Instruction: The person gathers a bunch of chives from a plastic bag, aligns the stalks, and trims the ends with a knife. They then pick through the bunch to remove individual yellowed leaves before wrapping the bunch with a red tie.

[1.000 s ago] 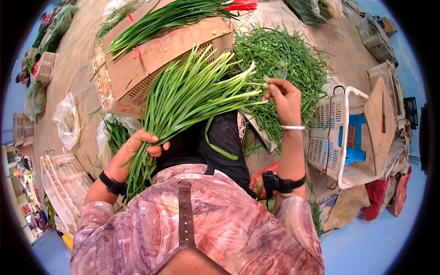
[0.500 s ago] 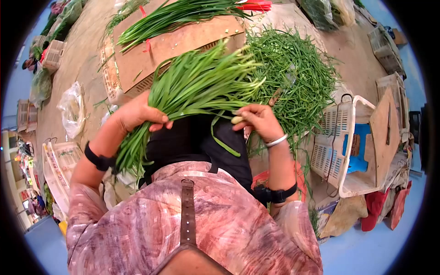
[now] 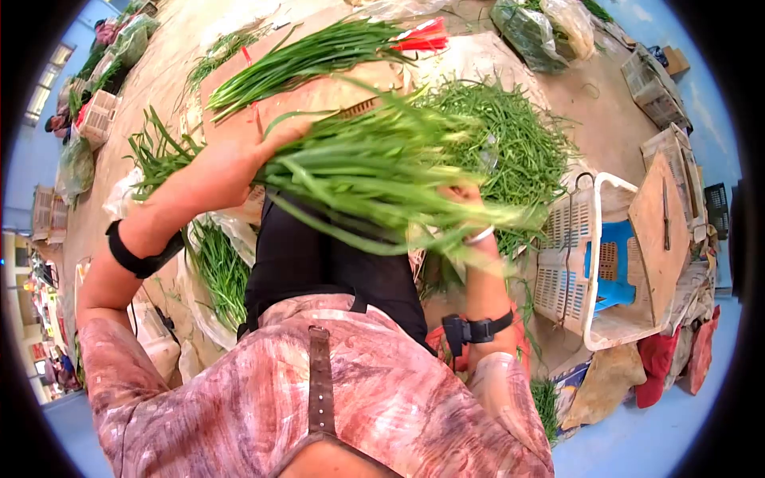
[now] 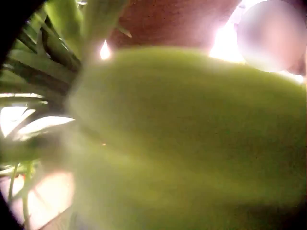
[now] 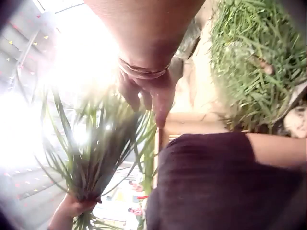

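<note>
My left hand (image 3: pixel 253 153) grips a thick bunch of garlic chives (image 3: pixel 358 167) near its leafy end. The bunch is held up across my lap, pale ends toward the right, and blurred. In the right wrist view the left hand (image 5: pixel 79 206) wraps the stems from below, with the bunch (image 5: pixel 93 148) fanning upward. Loosely bent fingers of my right hand (image 5: pixel 148 96) hang beside the pale ends, with no stem seen pinched. Chives partly cover the right hand (image 3: pixel 464 193) in the head view. A close, blurred green leaf (image 4: pixel 182 134) fills most of the left wrist view.
Bundled chives (image 3: pixel 303 60) lie on a board (image 3: pixel 351 80) ahead, with red ties (image 3: pixel 422 36) beside them. A heap of loose green leaves (image 3: pixel 518 151) is at the front right. A white plastic crate (image 3: pixel 566 247) stands right; a bag of greens (image 3: pixel 219 267) sits left.
My left hand has risen and moved forward with the bunch, which has swung rightward over my right hand. The right hand first drew back from the pale ends with a small pale piece, then moved right.
</note>
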A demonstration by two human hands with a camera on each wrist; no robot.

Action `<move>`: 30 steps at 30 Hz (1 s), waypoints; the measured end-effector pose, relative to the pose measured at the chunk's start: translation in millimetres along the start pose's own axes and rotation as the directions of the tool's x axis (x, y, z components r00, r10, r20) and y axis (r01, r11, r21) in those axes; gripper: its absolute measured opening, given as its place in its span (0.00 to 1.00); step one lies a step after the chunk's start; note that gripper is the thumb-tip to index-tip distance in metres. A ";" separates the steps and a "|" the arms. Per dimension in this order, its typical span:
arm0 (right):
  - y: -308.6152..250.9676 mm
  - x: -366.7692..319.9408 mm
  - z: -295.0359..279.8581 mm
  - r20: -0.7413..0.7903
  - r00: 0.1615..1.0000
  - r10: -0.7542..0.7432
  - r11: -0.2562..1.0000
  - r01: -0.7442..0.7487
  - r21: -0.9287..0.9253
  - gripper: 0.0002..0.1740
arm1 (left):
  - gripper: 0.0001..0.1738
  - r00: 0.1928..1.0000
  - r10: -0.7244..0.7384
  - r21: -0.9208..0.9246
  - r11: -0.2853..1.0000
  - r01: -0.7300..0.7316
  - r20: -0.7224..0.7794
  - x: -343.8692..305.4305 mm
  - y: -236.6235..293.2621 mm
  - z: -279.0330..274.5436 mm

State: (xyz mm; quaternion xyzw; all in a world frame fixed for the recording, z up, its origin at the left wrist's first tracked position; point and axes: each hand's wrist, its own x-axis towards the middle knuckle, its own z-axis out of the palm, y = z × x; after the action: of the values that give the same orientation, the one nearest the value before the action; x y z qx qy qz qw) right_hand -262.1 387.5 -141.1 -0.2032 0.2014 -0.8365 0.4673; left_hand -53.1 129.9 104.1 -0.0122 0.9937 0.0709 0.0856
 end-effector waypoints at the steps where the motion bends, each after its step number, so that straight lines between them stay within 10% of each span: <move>1: -6.0 -20.4 6.7 -0.276 0.950 0.147 0.929 -0.229 -0.291 0.16 | 0.49 1.000 0.015 0.183 0.983 -0.017 0.008 -11.1 -10.4 19.0; 2: -12.4 -43.0 15.5 -0.554 0.811 0.187 0.729 -0.493 -0.475 0.17 | 0.52 0.968 -0.164 0.197 0.972 0.127 0.189 -18.3 -16.2 36.9; 4: -3.6 -90.1 -34.0 -0.728 0.663 0.174 0.578 -0.667 -0.469 0.17 | 0.53 0.983 -0.160 0.180 0.974 0.141 0.094 -36.8 -28.4 79.2; 7: -24.1 -105.7 -13.6 -0.732 0.680 0.038 0.585 -0.609 -0.536 0.14 | 0.53 0.986 -0.168 0.173 0.972 0.161 0.023 -49.6 -31.0 104.3; 11: -49.4 -66.8 35.8 -0.541 0.824 -0.165 0.441 -0.429 -0.788 0.13 | 0.54 0.984 -0.163 0.176 0.969 0.173 -0.068 -52.3 -33.9 121.4; 16: -23.1 0.0 86.0 0.144 0.979 -0.147 -0.196 0.114 -0.974 0.15 | 0.54 0.971 -0.153 0.162 0.970 0.183 -0.184 -52.7 -31.5 129.8; 20: 0.4 15.3 74.6 -0.111 0.992 0.056 -0.085 -0.106 -0.991 0.11 | 0.51 0.953 -0.180 0.144 0.965 0.219 -0.242 -54.3 -30.6 128.9; 23: 0.0 6.4 78.2 -0.139 0.972 -0.187 0.264 -0.087 -0.960 0.06 | 0.49 0.835 -0.114 0.053 0.984 0.169 -0.539 -51.0 -27.6 119.1; 30: -28.9 -2.9 -0.3 -0.603 0.762 -0.235 0.824 -0.173 -0.539 0.06 | 0.45 0.904 -0.136 0.139 0.968 0.208 -0.406 -60.4 -18.5 150.5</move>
State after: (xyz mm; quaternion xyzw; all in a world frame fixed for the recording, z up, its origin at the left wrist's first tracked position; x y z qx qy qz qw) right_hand -281.1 404.0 -126.6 -0.0347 0.5843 -0.7637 0.2723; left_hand 32.4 133.8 -34.9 -0.1063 0.9879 -0.0302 -0.1088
